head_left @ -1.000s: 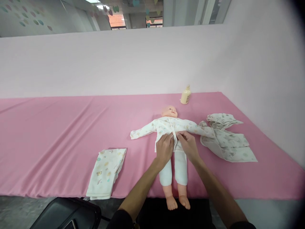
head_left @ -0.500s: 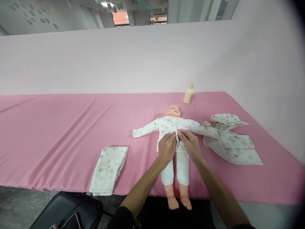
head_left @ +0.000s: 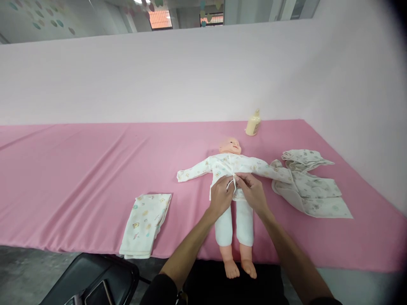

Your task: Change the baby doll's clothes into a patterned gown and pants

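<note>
A baby doll (head_left: pixel 230 146) lies on its back, its feet over the front edge of the pink cover. It wears a white patterned baby shirt (head_left: pixel 219 165) with long sleeves spread wide, and white trousers (head_left: pixel 244 222). Over the front of the shirt, my left hand (head_left: pixel 221 195) is closed, with a thin white tie string (head_left: pixel 234 181) at its fingertips. My right hand (head_left: pixel 252 190) pinches at the same spot beside it, thumb and forefinger on the string. The fingers partly hide the string and the lower shirt.
The pink cover (head_left: pixel 95 178) spans the table against a white wall. A folded patterned cloth (head_left: pixel 146 224) lies at the front left. Crumpled patterned cloths (head_left: pixel 318 192) touch the doll's sleeve at right. A pump bottle (head_left: pixel 253 123) stands behind the head. A black chair (head_left: pixel 95 275) holds a phone (head_left: pixel 98 293).
Both hands stay over the shirt front with small finger movements. A loop of the white string now shows more clearly between them. The view has tilted slightly.
</note>
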`<state>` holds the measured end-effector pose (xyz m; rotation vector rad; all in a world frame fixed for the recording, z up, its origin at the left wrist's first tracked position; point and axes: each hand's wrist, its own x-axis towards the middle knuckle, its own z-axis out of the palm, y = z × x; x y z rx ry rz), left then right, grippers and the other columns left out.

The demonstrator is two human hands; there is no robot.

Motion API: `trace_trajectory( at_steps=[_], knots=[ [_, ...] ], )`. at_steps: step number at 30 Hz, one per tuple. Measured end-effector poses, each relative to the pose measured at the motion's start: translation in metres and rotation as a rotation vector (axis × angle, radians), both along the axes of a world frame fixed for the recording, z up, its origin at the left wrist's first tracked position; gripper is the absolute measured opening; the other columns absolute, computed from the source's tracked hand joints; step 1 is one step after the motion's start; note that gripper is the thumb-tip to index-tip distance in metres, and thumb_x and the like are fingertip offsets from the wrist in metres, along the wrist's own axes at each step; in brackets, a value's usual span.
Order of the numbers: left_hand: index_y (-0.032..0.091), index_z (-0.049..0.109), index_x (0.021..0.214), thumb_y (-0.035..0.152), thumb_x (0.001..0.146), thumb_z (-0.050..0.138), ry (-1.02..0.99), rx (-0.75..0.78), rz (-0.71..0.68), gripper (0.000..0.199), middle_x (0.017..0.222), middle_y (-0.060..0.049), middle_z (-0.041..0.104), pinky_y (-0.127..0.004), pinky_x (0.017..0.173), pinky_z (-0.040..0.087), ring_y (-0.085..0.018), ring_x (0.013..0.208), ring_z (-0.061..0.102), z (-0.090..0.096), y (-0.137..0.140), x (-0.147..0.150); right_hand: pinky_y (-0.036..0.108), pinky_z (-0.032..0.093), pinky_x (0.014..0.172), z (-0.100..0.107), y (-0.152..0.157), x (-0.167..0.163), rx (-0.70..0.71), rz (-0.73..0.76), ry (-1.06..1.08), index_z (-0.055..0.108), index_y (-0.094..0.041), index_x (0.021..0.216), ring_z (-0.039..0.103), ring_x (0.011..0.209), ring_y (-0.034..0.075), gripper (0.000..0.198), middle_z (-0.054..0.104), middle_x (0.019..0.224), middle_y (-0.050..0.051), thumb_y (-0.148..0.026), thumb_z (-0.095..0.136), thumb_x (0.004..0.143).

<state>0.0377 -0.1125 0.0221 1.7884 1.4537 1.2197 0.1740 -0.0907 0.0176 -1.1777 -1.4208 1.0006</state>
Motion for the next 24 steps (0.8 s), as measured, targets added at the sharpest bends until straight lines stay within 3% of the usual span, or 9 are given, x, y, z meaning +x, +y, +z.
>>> trace_trajectory(
  at_steps=[7, 13, 18, 24],
  knots=[
    [0.021, 0.071, 0.114, 0.021, 0.094, 0.047, -0.247, -0.150, -0.027, 0.031, 0.114, -0.003, 0.070, -0.028, 0.095, 0.048, -0.016, 0.106, 0.063, 0.0033, 0.0013, -0.0039, 0.031, 0.052, 0.075, -0.0007, 0.0032, 0.0056, 0.068, 0.077, -0.121, 0.071, -0.023, 0.111, 0.066, 0.081, 0.019, 0.033, 0.073, 0.096, 0.004, -0.048, 0.060, 0.093],
    [0.015, 0.071, 0.110, 0.033, 0.092, 0.056, -0.384, -0.273, -0.074, 0.029, 0.085, -0.002, 0.065, -0.023, 0.073, 0.047, -0.013, 0.079, 0.058, 0.0071, 0.0026, -0.0086, 0.031, 0.051, 0.072, -0.0040, 0.0001, 0.0040, 0.116, 0.038, -0.134, 0.073, -0.023, 0.108, 0.065, 0.077, 0.019, 0.031, 0.071, 0.084, 0.003, -0.046, 0.059, 0.093],
    [0.017, 0.068, 0.107, 0.036, 0.091, 0.058, -0.315, -0.251, -0.107, 0.026, 0.080, 0.001, 0.057, -0.020, 0.065, 0.040, -0.009, 0.070, 0.047, 0.0054, 0.0009, -0.0098, 0.032, 0.051, 0.075, -0.0084, -0.0006, 0.0013, 0.105, -0.020, -0.100, 0.077, -0.025, 0.104, 0.067, 0.081, 0.020, 0.027, 0.075, 0.089, 0.003, -0.043, 0.061, 0.092],
    [0.018, 0.067, 0.101, 0.034, 0.092, 0.054, -0.179, -0.199, -0.028, 0.022, 0.074, 0.002, 0.053, -0.021, 0.063, 0.037, -0.009, 0.066, 0.045, 0.0017, 0.0018, -0.0033, 0.031, 0.051, 0.075, -0.0079, -0.0011, 0.0033, 0.084, 0.003, -0.068, 0.078, -0.026, 0.105, 0.067, 0.079, 0.019, 0.028, 0.076, 0.090, 0.002, -0.044, 0.060, 0.092]
  ],
)
